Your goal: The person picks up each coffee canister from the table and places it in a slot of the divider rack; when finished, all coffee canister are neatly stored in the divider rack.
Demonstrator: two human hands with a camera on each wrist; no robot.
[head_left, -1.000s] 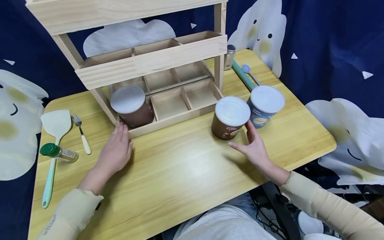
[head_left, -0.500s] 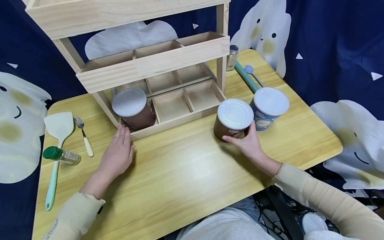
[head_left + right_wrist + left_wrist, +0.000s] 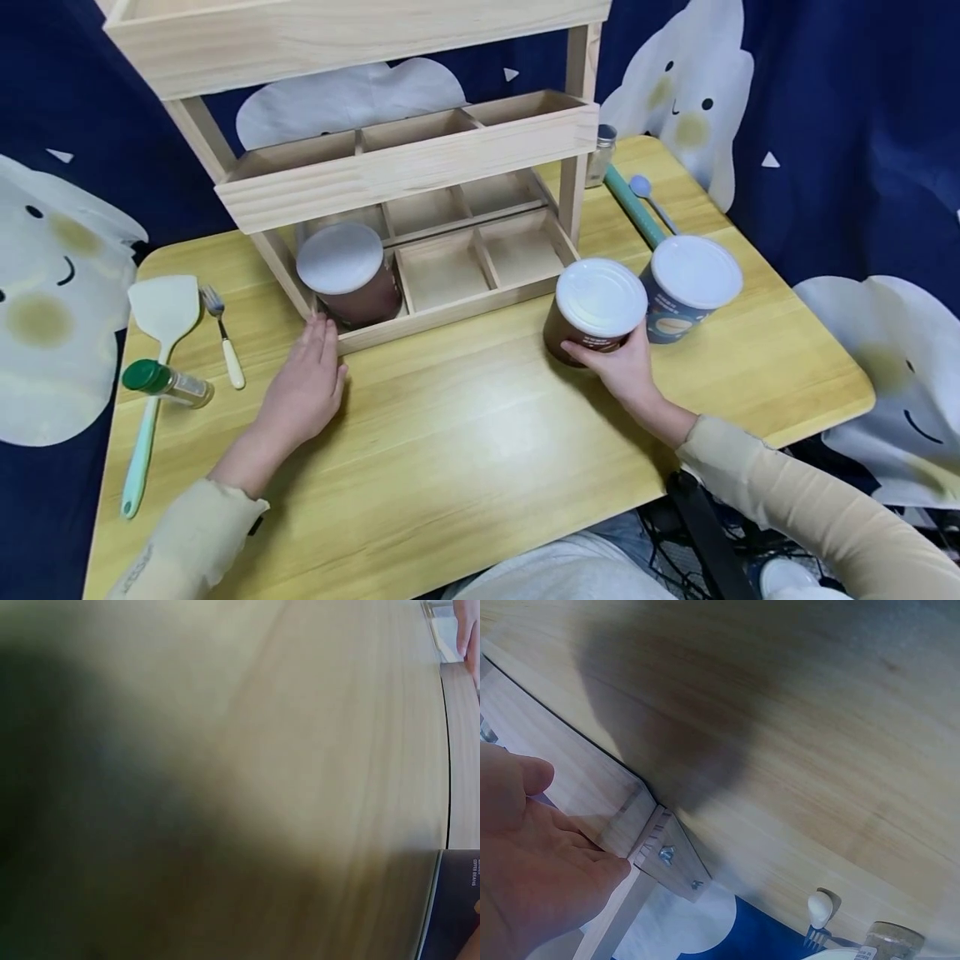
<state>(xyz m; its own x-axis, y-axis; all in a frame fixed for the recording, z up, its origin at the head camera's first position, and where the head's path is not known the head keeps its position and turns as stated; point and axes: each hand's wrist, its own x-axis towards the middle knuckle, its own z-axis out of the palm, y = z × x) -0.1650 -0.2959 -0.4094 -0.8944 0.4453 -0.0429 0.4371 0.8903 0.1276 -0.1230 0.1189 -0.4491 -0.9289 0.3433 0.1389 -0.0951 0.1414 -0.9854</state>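
Note:
My right hand (image 3: 628, 367) holds a brown paper tub (image 3: 558, 333) with a white lid, thumb across its front and fingers round its right side. In the right wrist view, the dark side of this tub (image 3: 450, 900) shows at the lower right edge. A blue tub (image 3: 671, 321) with a white lid stands close to its right. My left hand (image 3: 303, 392) lies with straight fingers against the front left corner of the wooden rack (image 3: 450, 312). The left wrist view shows that hand (image 3: 540, 870) at the rack's corner. Another brown tub (image 3: 367, 300) sits in the rack's bottom left compartment.
At the left lie a spatula (image 3: 168, 308), a small fork (image 3: 225, 342) and a green-capped spice jar (image 3: 168, 383). Behind the blue tub are a green rod (image 3: 633, 208), a blue spoon (image 3: 652, 200) and a glass shaker (image 3: 600, 158). The table's (image 3: 450, 467) front edge is near my body.
My right hand has moved in from beside the brown tub and taken hold of it, thumb now across its front. The left hand stays at the rack's corner; the whole view has shifted slightly.

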